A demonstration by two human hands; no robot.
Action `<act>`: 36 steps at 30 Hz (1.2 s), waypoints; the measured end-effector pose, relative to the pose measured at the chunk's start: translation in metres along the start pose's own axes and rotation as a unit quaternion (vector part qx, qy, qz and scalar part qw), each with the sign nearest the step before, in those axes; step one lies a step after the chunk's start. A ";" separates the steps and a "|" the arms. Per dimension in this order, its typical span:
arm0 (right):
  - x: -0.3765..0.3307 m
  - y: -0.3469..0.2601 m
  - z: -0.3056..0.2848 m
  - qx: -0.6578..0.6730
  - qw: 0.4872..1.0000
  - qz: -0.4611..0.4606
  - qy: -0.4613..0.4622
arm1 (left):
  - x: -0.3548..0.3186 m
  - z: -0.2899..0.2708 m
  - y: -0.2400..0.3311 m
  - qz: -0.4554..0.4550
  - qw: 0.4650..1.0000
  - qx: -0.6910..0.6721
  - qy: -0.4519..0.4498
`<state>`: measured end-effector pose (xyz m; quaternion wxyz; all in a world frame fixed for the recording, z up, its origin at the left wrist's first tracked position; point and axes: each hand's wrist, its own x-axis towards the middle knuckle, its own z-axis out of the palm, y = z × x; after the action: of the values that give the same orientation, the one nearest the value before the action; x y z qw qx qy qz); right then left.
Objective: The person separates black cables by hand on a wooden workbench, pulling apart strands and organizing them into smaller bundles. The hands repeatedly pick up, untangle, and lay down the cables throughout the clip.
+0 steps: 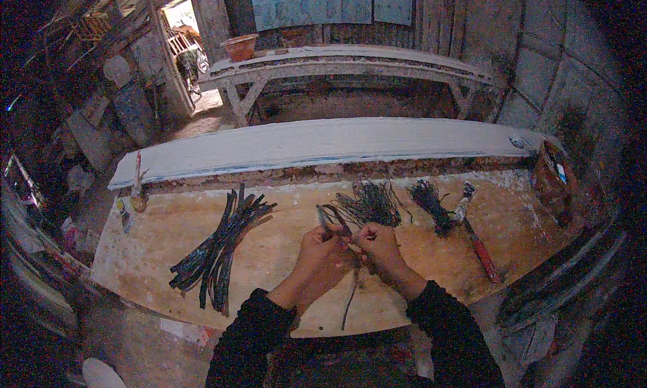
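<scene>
My left hand and my right hand are close together over the middle of the wooden board. Both are closed, fingertips pinching a dark flat strip whose bent end stands up above the left fingers. Below them, a thin dark strand hangs toward the board's front edge. Left of my hands lies a bundle of flat black strips. Just beyond my right hand is a loose heap of thin dark strands, with a narrower bunch of strands to its right.
At right lies a tool with a red handle and whitish head. A brown container stands at the right edge, a small brush holder at the left. A long white-coated surface runs behind; farther back, a bench carries a reddish pot.
</scene>
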<state>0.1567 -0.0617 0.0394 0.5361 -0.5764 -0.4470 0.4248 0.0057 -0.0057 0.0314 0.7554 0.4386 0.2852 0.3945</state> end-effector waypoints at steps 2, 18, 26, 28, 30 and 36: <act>0.006 0.012 -0.001 -0.019 0.998 -0.058 0.011 | 0.002 0.000 -0.001 0.032 0.999 0.018 -0.013; -0.003 -0.018 0.001 0.129 0.990 0.053 -0.027 | -0.010 0.016 0.027 -0.086 0.986 -0.138 0.027; -0.001 -0.002 0.004 0.049 0.996 -0.014 -0.073 | -0.014 0.019 0.038 -0.097 0.977 -0.186 0.038; -0.002 -0.003 0.005 0.025 0.995 -0.039 -0.085 | -0.015 0.021 0.038 -0.093 0.978 -0.182 0.041; -0.002 -0.003 0.004 -0.021 0.993 -0.080 -0.085 | -0.018 0.025 0.042 -0.098 0.980 -0.172 0.035; -0.001 -0.002 0.000 -0.191 0.939 -0.282 -0.040 | -0.009 0.013 0.021 -0.096 0.980 -0.174 -0.010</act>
<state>0.1559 -0.0625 0.0412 0.4952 -0.5014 -0.6848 0.1854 0.0035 -0.0129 0.0568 0.8572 0.2750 0.2459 0.3593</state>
